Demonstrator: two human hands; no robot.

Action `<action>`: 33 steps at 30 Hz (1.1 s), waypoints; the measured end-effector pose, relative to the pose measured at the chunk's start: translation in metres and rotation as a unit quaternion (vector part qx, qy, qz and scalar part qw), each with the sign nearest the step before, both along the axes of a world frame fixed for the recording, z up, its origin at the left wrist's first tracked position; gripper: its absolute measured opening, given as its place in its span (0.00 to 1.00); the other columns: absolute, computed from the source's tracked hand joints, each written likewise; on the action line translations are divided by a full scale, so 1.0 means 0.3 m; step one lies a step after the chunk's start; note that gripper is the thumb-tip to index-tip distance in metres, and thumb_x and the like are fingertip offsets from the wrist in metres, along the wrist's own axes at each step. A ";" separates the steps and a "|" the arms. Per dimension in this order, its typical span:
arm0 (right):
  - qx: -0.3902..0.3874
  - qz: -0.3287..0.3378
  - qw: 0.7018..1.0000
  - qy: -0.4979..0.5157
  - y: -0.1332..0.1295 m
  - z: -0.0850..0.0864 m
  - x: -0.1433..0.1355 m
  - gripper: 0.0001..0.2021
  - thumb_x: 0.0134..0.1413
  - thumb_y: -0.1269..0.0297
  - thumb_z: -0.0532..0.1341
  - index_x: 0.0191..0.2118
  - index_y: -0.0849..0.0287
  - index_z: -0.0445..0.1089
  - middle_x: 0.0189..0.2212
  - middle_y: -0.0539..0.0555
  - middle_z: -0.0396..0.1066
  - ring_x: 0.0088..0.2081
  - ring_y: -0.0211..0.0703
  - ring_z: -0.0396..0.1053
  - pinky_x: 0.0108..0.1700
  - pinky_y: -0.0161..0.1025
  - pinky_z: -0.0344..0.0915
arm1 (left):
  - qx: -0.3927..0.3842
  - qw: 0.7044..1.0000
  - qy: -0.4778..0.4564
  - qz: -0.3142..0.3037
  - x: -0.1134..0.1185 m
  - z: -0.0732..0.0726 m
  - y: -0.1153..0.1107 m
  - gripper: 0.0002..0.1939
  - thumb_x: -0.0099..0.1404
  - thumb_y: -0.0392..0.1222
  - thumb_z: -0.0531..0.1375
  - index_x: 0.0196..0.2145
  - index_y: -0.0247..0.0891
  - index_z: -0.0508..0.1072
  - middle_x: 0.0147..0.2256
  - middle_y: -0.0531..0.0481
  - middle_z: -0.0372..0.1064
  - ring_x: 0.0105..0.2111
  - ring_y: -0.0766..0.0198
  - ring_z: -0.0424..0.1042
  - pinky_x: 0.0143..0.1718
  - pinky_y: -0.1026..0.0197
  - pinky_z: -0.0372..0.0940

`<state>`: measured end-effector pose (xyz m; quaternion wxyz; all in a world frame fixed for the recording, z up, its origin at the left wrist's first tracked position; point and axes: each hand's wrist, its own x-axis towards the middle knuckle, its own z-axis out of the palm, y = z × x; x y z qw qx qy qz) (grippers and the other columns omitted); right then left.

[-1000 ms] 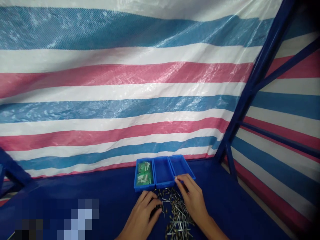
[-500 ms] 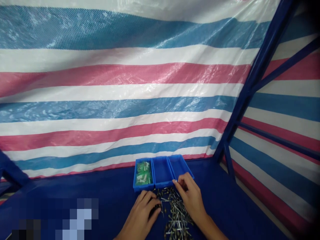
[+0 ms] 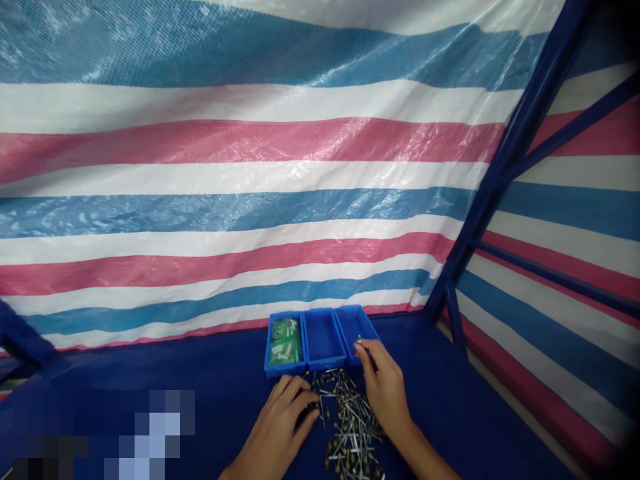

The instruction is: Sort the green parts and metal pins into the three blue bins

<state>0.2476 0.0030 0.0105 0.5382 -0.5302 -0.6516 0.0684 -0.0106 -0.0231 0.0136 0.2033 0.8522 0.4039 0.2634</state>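
A small metal pin (image 3: 359, 339), blurred at this size, appears pinched in the fingertips of the right hand (image 3: 384, 390) over the rightmost blue tray (image 3: 353, 321), low centre of the frame. It is best released low inside the tray so it cannot bounce out. The left hand (image 3: 281, 420) is curled, fingers closed on dark pieces at the left edge of the loose pile (image 3: 350, 427).

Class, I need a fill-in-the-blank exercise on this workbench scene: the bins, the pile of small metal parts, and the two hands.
1. ____ blue bins stand side by side.
2. The green and white items lie in the ____ bin.
3. The right hand holds a small pin over the ____ bin.
4. The left hand rests at the pile of metal parts, on its ____ side.

Missing words: three; left; right; left
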 end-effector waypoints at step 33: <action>-0.016 -0.060 0.995 -0.078 0.006 -0.002 0.010 0.15 0.77 0.60 0.53 0.53 0.53 0.77 0.45 0.56 0.76 0.41 0.47 0.78 0.45 0.40 0.73 | 0.004 1.000 0.014 -0.002 0.002 0.009 -0.009 0.09 0.79 0.39 0.59 0.53 0.46 0.77 0.52 0.47 0.72 0.54 0.52 0.71 0.57 0.49 0.70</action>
